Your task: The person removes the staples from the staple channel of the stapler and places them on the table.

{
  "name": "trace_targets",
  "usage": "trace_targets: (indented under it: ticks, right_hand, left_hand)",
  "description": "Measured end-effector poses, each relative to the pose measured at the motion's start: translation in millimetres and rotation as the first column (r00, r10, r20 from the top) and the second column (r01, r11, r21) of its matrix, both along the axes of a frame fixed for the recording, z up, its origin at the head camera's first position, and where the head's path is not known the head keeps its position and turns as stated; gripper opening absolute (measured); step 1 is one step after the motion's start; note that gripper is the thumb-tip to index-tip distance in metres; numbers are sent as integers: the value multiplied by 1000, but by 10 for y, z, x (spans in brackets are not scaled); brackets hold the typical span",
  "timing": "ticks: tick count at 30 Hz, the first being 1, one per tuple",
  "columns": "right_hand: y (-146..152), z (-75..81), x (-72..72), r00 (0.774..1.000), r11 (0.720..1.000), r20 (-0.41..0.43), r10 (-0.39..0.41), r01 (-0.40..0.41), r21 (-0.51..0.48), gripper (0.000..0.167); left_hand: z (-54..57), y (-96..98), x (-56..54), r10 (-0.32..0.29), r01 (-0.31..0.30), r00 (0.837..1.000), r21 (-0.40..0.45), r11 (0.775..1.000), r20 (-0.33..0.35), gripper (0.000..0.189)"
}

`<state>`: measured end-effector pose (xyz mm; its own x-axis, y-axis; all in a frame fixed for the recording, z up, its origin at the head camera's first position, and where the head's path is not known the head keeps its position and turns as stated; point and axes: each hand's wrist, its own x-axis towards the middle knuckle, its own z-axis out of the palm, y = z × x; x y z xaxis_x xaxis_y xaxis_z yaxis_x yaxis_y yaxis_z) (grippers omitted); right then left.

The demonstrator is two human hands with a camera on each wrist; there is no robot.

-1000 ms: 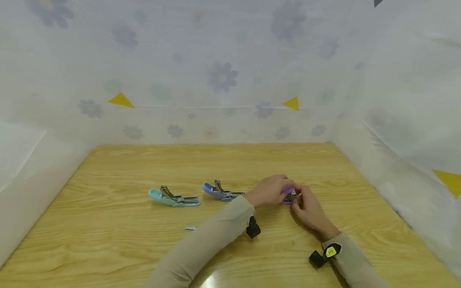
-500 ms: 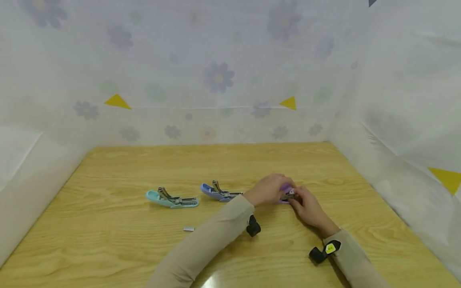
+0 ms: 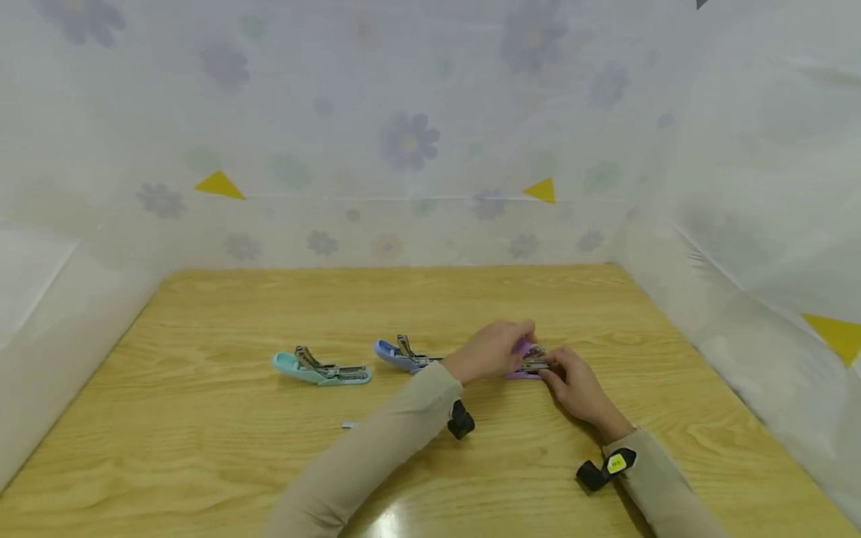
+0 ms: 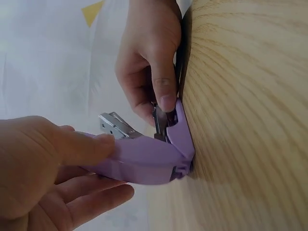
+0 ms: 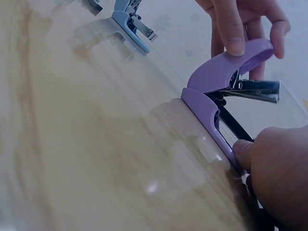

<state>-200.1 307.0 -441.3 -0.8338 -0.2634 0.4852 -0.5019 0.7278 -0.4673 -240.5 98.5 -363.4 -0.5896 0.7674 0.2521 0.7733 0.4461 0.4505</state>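
Note:
A purple stapler (image 4: 139,161) stands on the table with its cover tilted up from its base. My left hand (image 3: 487,350) holds the raised cover, thumb on one side and fingers on the other, as the left wrist view shows. My right hand (image 3: 578,388) pinches the front end of the base and its metal staple tray; its fingertips hide that end in the right wrist view. Between cover and base, a metal arm (image 5: 257,90) sticks out. To the left lie a blue stapler (image 3: 398,357), partly behind my left hand, and a mint-green stapler (image 3: 323,373), both spread open.
A small silver strip (image 3: 349,424), seemingly staples, lies on the wooden table (image 3: 202,448), partly covered by my left sleeve. White flowered sheeting (image 3: 303,134) with yellow triangles walls the back and both sides.
My left hand has shifted slightly left, tilting the purple cover further back from the base. My right hand stays at the stapler's front end. The sleeve now covers part of the silver strip.

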Motion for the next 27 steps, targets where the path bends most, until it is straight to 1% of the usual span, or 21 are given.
trace_targets:
  ticks: [3, 6, 8, 10, 12, 15, 17, 19, 21, 24, 27]
  right_hand:
    - [10, -11, 1, 1000, 1000, 14, -17, 17, 14, 14]
    - [14, -8, 3, 1000, 999, 12, -27, 27, 17, 16]
    - [12, -5, 4, 1000, 1000, 10, -25, 24, 17, 17]
    - [7, -4, 4, 1000, 1000, 11, -20, 20, 20, 17]
    - [2, -2, 4, 1000, 1000, 13, -13, 13, 22, 17]
    - [7, 7, 3, 1000, 1000, 10, -12, 11, 25, 17]
    - [11, 11, 0, 1000, 1000, 5, -11, 11, 23, 17]
    - [11, 10, -3, 1000, 1000, 0, -10, 10, 20, 17]
    - [10, 2, -4, 1000, 1000, 4, -7, 7, 20, 16]
    - [7, -9, 0, 1000, 1000, 16, -1, 0, 19, 16]
    - [4, -15, 8, 1000, 1000, 24, -2, 1, 20, 16]
  left_hand:
    - [-6, -68, -9, 8, -9, 999, 44, 999, 36, 8]
    - [31, -144, 5, 43, -47, 997, 70, 996, 67, 5]
    - [59, -202, 14, 72, -78, 994, 71, 994, 86, 5]
    - [80, -265, 20, 98, -103, 992, 58, 993, 82, 5]
    - [66, -328, 14, 113, -117, 990, 45, 992, 90, 9]
    - [9, -399, -13, 122, -126, 987, 29, 992, 101, 20]
    - [-41, -426, -36, 123, -127, 986, 29, 991, 112, 24]
    - [-69, -441, -51, 120, -124, 986, 30, 992, 118, 22]
    - [-71, -445, -54, 118, -122, 985, 28, 992, 126, 16]
    - [-44, -442, -45, 122, -122, 983, -6, 992, 137, 12]
    - [-8, -428, -31, 132, -126, 977, -46, 991, 170, 22]
